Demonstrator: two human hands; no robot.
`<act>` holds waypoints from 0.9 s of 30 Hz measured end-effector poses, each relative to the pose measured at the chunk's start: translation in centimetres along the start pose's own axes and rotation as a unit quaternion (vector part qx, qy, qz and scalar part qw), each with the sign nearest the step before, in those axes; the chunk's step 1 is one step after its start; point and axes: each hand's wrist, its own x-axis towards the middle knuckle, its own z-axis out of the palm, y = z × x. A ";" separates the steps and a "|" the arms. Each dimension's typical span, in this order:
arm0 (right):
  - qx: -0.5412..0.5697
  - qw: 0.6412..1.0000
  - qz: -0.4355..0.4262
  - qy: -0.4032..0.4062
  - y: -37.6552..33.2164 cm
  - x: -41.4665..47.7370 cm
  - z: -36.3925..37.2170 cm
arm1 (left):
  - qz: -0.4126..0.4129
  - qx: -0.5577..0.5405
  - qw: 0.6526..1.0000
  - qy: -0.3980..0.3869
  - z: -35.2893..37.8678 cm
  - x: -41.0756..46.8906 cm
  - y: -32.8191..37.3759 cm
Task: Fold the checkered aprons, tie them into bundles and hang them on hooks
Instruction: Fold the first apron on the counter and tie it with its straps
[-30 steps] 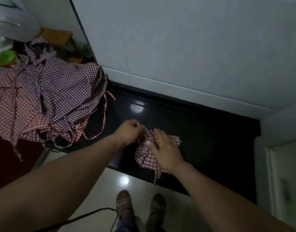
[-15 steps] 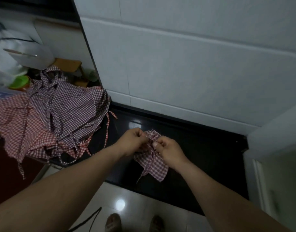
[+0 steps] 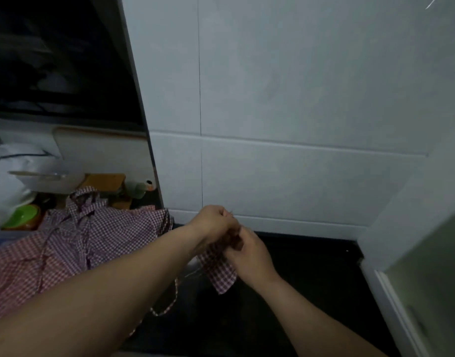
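From the checkered apron bundle (image 3: 220,273), you have bare black countertop (image 3: 311,274) from 3 to 6 o'clock. The white tiled wall (image 3: 298,176) shuts you off at 12, a side wall (image 3: 411,207) at 2 to 3, and the heap of checkered aprons (image 3: 97,243) crowds 9 o'clock.

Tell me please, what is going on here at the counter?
A person grips a small folded red-and-white checkered apron bundle with both hands, the left hand above the right hand, over the black glossy countertop. They seem to be tying it. A loose pile of checkered aprons lies to the left. No hook is visible.
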 end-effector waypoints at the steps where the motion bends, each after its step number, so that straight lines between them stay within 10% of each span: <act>1: 0.001 1.000 -0.007 0.012 -0.8 0.1 0.0 | 0.003 -0.002 1.000 -0.020 -0.7 -0.3 0.8; 16: -0.008 0.990 -0.086 0.111 -13.1 1.7 -5.6 | 0.128 0.013 0.981 -0.144 -6.0 -4.4 14.4; 21: 0.148 0.985 -0.043 0.071 -16.6 2.1 -8.6 | 0.288 0.176 0.939 -0.064 -8.2 -3.8 17.5; 27: 0.163 0.985 -0.057 0.010 -19.4 3.1 -11.6 | 0.264 0.172 0.926 -0.206 -8.3 -3.2 18.3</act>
